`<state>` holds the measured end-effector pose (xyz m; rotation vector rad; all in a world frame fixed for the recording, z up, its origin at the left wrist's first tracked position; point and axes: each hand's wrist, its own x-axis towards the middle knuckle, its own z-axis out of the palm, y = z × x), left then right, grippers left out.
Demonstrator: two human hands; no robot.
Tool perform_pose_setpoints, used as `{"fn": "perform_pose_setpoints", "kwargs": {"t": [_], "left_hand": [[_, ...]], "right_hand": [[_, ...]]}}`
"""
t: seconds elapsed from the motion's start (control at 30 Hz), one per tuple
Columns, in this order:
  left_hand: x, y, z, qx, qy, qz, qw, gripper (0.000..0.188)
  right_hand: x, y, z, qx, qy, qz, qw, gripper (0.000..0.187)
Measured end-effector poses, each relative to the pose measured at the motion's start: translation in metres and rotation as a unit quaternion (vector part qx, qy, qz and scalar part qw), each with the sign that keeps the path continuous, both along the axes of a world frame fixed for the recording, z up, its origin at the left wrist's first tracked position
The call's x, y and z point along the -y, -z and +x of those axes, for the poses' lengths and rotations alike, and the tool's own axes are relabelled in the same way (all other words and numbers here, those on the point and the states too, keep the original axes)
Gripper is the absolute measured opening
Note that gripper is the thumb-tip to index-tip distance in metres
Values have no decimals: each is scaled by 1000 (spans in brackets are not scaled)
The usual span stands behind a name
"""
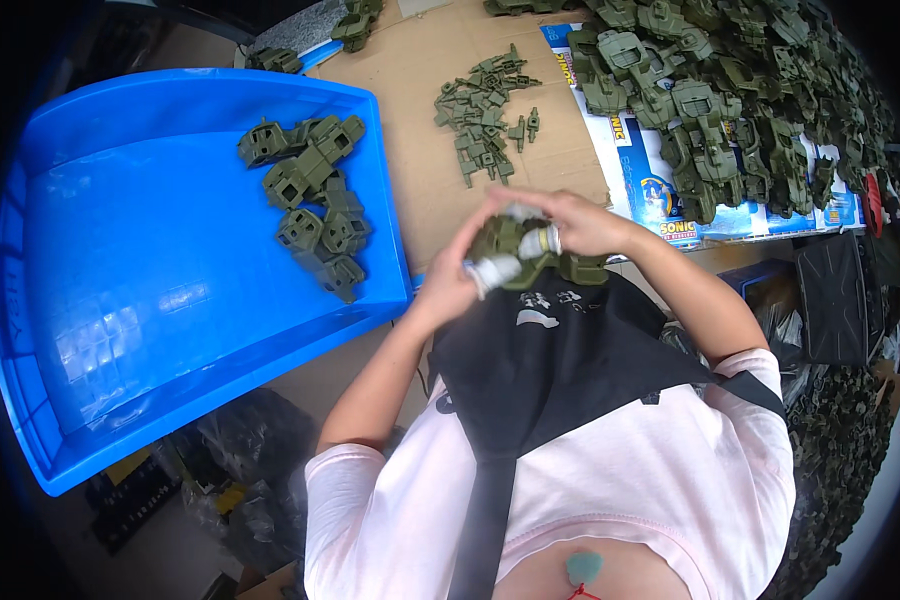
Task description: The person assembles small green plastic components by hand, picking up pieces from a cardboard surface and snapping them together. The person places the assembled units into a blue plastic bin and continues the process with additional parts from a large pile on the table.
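Close in front of my black apron (530,350), an olive-green moulded plastic toy vehicle body (500,238) sits between my two hands. My left hand (455,280) grips its left side, with a white wrap on the thumb. From the other side my right hand (578,222) holds the piece, its thumb wrapped too and its fingers over the far edge. The fingertips meet beyond the piece and are slightly blurred. Another green part of the same look (582,270) shows below the right hand. Just beyond my hands, small green plastic fittings (485,115) lie in a loose pile.
A large blue bin (395,220) stands at the left, with several green vehicle bodies (320,165) along its right side. Brown cardboard (410,130) covers the table. Many more green bodies (710,100) are heaped at the far right on printed blue-and-white card (640,190).
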<state>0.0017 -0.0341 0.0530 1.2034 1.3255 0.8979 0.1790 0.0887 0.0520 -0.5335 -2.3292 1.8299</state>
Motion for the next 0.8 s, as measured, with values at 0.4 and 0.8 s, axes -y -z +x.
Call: {"fn": "perform_pose_setpoints", "kwargs": {"t": [0.4, 0.8], "left_hand": [[-53, -20, 27, 297, -56, 89, 949, 74], [-33, -19, 61, 99, -42, 133, 985, 43]], "right_hand": [[-15, -70, 31, -97, 199, -30, 975, 48], [5, -68, 87, -80, 183, 60, 978, 64]]}}
